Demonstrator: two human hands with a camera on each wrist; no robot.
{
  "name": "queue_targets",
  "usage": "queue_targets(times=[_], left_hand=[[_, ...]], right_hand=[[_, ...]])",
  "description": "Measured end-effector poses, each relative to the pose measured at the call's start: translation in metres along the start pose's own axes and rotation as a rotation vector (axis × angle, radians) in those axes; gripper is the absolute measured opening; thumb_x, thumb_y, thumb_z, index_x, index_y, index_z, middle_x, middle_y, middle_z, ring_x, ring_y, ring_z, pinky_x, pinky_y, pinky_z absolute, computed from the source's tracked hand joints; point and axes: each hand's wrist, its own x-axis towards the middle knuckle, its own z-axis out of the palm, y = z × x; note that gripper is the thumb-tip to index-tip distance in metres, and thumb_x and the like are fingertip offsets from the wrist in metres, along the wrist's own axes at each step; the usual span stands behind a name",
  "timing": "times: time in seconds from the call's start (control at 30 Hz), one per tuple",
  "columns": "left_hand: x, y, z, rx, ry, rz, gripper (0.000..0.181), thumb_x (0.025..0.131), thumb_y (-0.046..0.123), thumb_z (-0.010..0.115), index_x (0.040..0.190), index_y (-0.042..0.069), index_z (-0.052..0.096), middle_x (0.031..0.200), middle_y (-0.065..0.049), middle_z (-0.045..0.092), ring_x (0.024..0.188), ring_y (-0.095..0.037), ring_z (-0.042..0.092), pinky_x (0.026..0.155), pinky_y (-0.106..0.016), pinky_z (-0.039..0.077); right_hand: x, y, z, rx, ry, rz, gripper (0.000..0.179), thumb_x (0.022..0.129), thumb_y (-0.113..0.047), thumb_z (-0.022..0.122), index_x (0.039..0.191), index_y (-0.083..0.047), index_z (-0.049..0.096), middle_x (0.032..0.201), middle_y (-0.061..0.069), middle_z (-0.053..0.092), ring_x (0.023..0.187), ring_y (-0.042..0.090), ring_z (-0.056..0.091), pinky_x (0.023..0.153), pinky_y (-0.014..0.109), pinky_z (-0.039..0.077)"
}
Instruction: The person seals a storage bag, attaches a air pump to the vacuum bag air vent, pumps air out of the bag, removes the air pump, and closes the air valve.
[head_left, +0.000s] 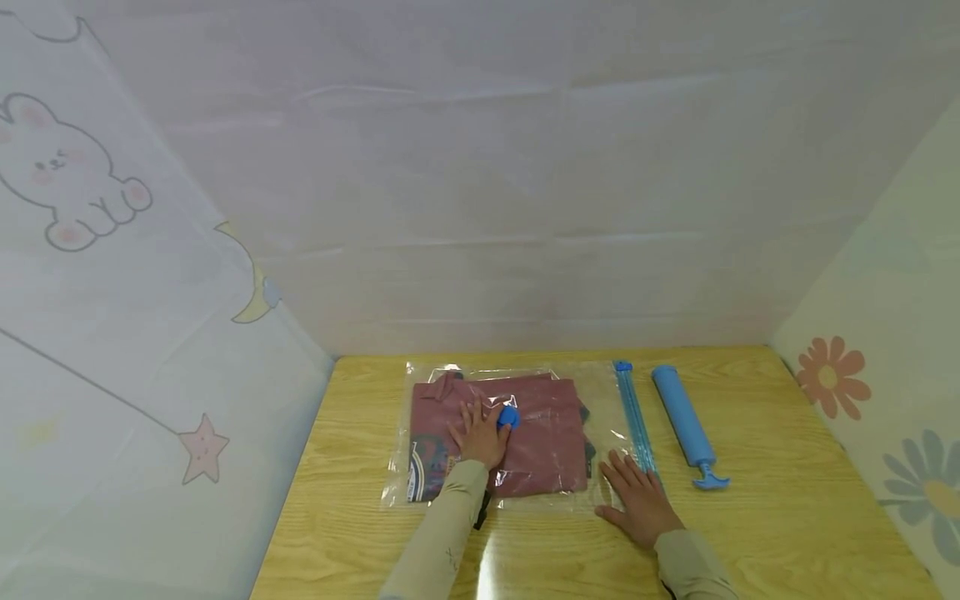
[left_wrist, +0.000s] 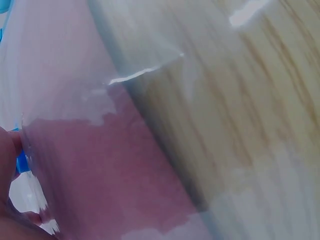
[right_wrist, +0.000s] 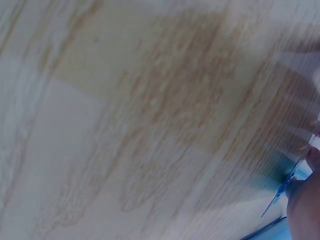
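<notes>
A clear plastic vacuum storage bag (head_left: 600, 400) lies flat on the wooden table, its blue zip strip (head_left: 636, 417) at the right end. Inside it is a folded dusky-red garment (head_left: 543, 450) with a collar and a printed patch at the left. My left hand (head_left: 482, 435) rests on the bag over the garment, fingers spread, beside the round blue valve cap (head_left: 509, 417). With fingers spread, my right hand (head_left: 639, 502) lies at the bag's lower right corner, near the bottom of the zip strip. In the left wrist view the garment (left_wrist: 110, 175) shows through the film.
To the right of the bag lies a blue hand pump (head_left: 684, 417) with its T-shaped handle toward me. A blue zip slider (head_left: 622, 366) sits at the strip's far end. Pale printed cloth walls (head_left: 555, 208) enclose the table (head_left: 787, 500) at the back and sides.
</notes>
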Motion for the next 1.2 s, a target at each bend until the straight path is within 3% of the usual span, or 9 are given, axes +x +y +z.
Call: queue_targets(times=[0.4, 0.83, 1.2], left_hand=[[0.0003, -0.0013, 0.0052, 0.0, 0.045, 0.001, 0.045, 0.093, 0.039, 0.06, 0.137, 0.033, 0.05, 0.158, -0.015, 0.027, 0.147, -0.047, 0.012, 0.104, -0.081, 0.009], [0.0002, 0.0008, 0.0077, 0.016, 0.018, -0.011, 0.05, 0.093, 0.039, 0.06, 0.141, 0.033, 0.046, 0.159, -0.015, 0.025, 0.147, -0.046, 0.011, 0.104, -0.081, 0.01], [0.0, 0.0027, 0.0075, 0.054, 0.037, -0.011, 0.051, 0.092, 0.04, 0.06, 0.141, 0.031, 0.047, 0.158, -0.016, 0.027, 0.146, -0.048, 0.014, 0.102, -0.081, 0.012]], right_hand=[[0.0, 0.0011, 0.0053, 0.017, 0.029, -0.003, 0.077, 0.083, -0.052, 0.066, 0.144, -0.009, 0.045, 0.156, 0.017, 0.031, 0.141, 0.044, 0.029, 0.106, 0.071, 0.022], [-0.0016, -0.0004, 0.0007, 0.033, -0.004, 0.008, 0.078, 0.084, -0.053, 0.065, 0.145, -0.008, 0.043, 0.157, 0.018, 0.029, 0.142, 0.045, 0.027, 0.106, 0.073, 0.021], [-0.0005, 0.0029, 0.0057, 0.036, 0.036, -0.015, 0.077, 0.083, -0.051, 0.067, 0.143, -0.008, 0.046, 0.154, 0.019, 0.033, 0.138, 0.046, 0.031, 0.104, 0.073, 0.023]])
